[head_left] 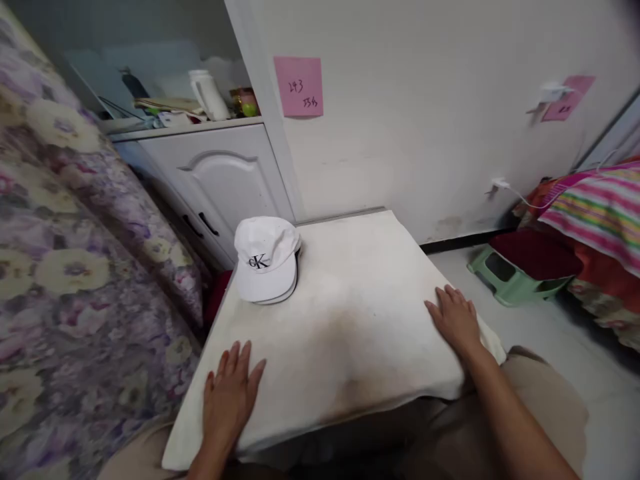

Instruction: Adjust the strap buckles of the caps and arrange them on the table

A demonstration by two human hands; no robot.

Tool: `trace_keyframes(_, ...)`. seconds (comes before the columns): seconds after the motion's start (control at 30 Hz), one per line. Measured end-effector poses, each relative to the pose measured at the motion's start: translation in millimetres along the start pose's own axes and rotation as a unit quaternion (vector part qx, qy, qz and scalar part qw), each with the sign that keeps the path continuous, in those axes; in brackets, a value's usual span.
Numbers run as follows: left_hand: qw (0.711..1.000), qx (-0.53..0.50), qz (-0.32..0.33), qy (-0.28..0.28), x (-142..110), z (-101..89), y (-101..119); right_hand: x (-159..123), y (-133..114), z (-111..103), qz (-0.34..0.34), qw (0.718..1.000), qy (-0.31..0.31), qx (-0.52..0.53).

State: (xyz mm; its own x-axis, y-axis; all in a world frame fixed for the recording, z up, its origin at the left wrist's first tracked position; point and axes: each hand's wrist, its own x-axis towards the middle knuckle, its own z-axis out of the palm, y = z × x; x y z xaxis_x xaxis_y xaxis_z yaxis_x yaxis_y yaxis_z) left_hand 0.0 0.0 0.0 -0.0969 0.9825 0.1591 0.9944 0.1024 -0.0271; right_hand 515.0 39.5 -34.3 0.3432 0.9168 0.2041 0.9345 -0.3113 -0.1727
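My left hand (230,393) lies flat near the left front corner of the cloth-covered table (360,267), fingers stretched out and holding nothing. At the table's right edge rests my right hand (456,320), also flat with its fingers apart. A white baseball cap (265,260) with black "CK" letters sits at the far left of the table, beyond my left hand and touched by neither. Its brim points toward me, and a second brim edge shows just beneath it. Brownish stains mark the middle and front of the pale cloth.
A flowered curtain (90,267) hangs close on the left, beside a white cabinet (225,173) with a white jug (209,95) on it. A wall backs the table, bearing a pink note (300,87). To the right stand a green stool (505,273) and a striped bedspread (600,207).
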Motion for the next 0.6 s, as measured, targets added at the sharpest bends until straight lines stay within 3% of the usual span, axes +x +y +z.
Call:
trace_keyframes(0.13, 0.999, -0.008, -0.043, -0.003, 1.9, -5.8, -30.2, 0.0, -2.6, -5.5, 0.003, 1.000, -0.004, 0.010)
trace_keyframes(0.23, 0.997, -0.017, -0.079, -0.006, 0.1, -13.0, -27.4, -1.9, -4.4, -7.1, 0.010, 1.000, -0.003, 0.026)
trace_keyframes(0.33, 0.996, -0.030, -0.088, -0.002, -9.4, -17.4, 3.1, -8.7, -9.8, -5.7, -0.017, 0.998, 0.021, 0.064)
trace_keyframes(0.5, 0.996, -0.038, 0.075, 0.006, -24.6, -11.1, 67.4, -27.1, -34.2, -4.4, -0.144, 0.977, 0.052, 0.147)
trace_keyframes(0.6, 0.993, -0.022, 0.113, 0.014, -23.6, -5.0, 78.9, -34.3, -48.0, -7.7, -0.181, 0.974, 0.021, 0.134)
